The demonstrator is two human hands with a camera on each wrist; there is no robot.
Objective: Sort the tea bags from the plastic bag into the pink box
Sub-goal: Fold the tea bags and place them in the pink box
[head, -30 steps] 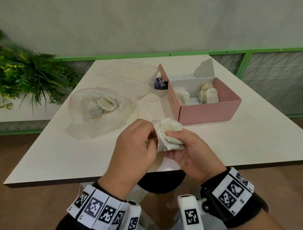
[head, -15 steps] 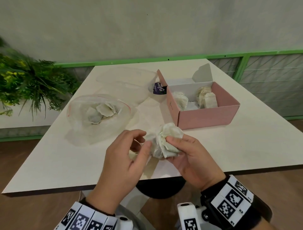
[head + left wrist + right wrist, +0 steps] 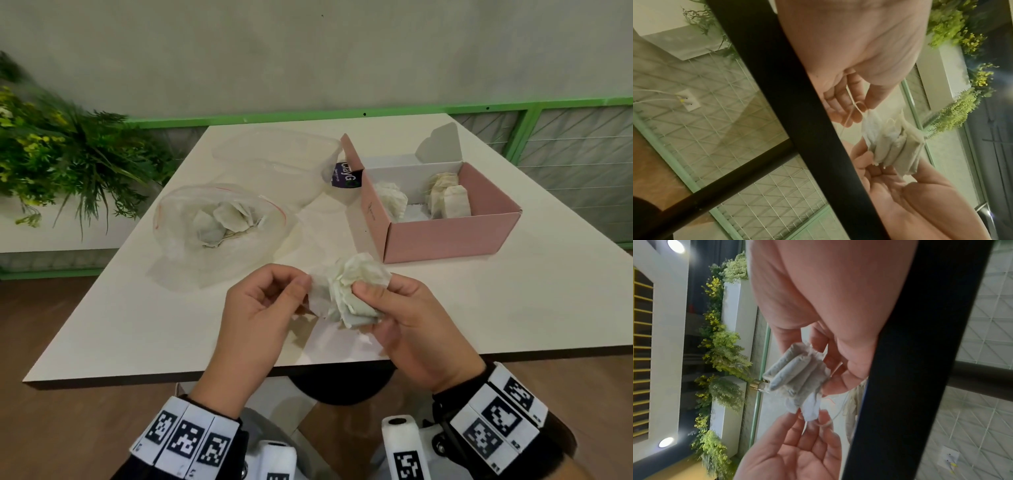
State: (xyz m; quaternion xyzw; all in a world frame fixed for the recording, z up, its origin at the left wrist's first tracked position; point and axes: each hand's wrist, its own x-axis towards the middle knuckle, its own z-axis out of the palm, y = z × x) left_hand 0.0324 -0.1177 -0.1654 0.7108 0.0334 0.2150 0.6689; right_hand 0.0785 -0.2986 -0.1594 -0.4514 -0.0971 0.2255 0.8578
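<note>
Grip: right hand (image 3: 407, 329) clamps a bunch of tea bags (image 3: 352, 294), thumb on top, fingers curled under; left hand (image 3: 263, 308) pinches the bunch's left edge btwn thumb & forefinger.
Head view, bunch: held just above the near edge of the white table (image 3: 513, 308), btwn both hands.
Head view, plastic bag (image 3: 219, 219): beyond & left of the grip, lying open on the table w/ several tea bags inside.
Head view, pink box (image 3: 442, 236): beyond & right of the grip, lid flap up; one pale bag at its left wall, a few tan ones at the right.
Head view, clear tub (image 3: 277, 161): farther back, btwn plastic bag & pink box, touching a dark purple label (image 3: 345, 176) by the box corner.
Head view, plant (image 3: 68, 157): far left of the grip, off the table.
Left wrist view, left hand (image 3: 855, 104): seen from below; fingertips (image 3: 872, 104) pinch a thin string (image 3: 856, 107) looped at the top of the bunch (image 3: 898, 146); right hand (image 3: 900, 194) below, palm up under the bags.
Left wrist view, table edge (image 3: 797, 113): dark band just beside the hands.
Right wrist view, right hand (image 3: 830, 321): fingers wrapped on the fanned bunch (image 3: 797, 376); left hand (image 3: 797, 451) below, fingertips (image 3: 826, 418) at the bunch's lowest bag.
Right wrist view, string: too thin to trace.
</note>
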